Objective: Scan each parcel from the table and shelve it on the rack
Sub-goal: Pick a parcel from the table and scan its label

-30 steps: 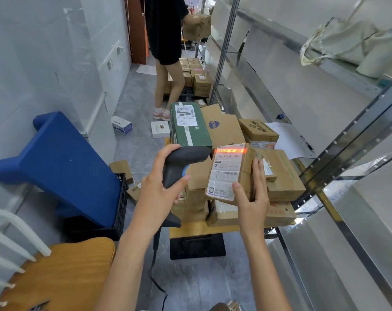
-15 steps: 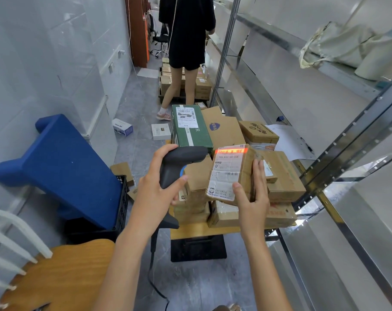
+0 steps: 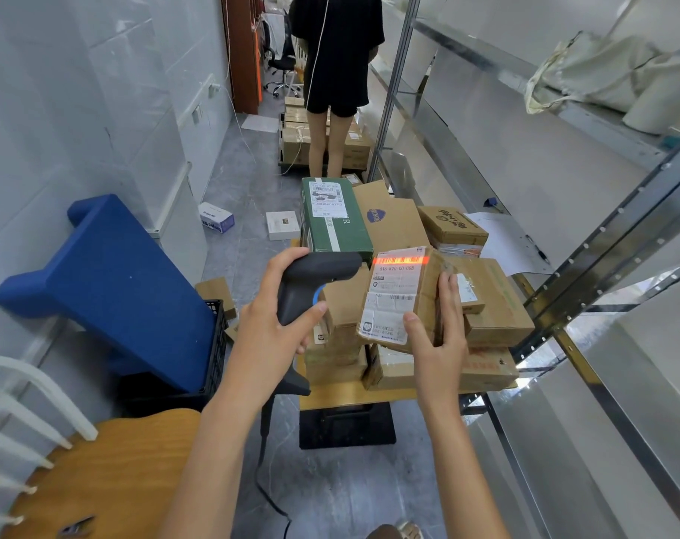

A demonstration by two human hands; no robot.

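Note:
My right hand (image 3: 438, 336) grips a small brown cardboard parcel (image 3: 398, 293) by its lower right corner, label side towards me. A red scan line glows across the barcode at the label's top. My left hand (image 3: 276, 324) holds a black corded barcode scanner (image 3: 311, 284), its head pointing right at that label. Under both hands a small wooden table (image 3: 350, 394) carries a pile of parcels, among them a green box (image 3: 332, 221) and several brown cartons (image 3: 490, 301). The metal rack (image 3: 587, 266) runs along the right.
A person in black (image 3: 336, 72) stands ahead in the aisle beside stacked cartons on the floor. A blue cushioned piece (image 3: 109, 282) leans on a black crate at the left. A wooden chair (image 3: 97, 476) is at the lower left. Small boxes lie on the floor.
The person ahead has turned and stepped to the right, closer to the rack. My hands, the scanner and the parcel have stayed almost still, with the red line on the barcode.

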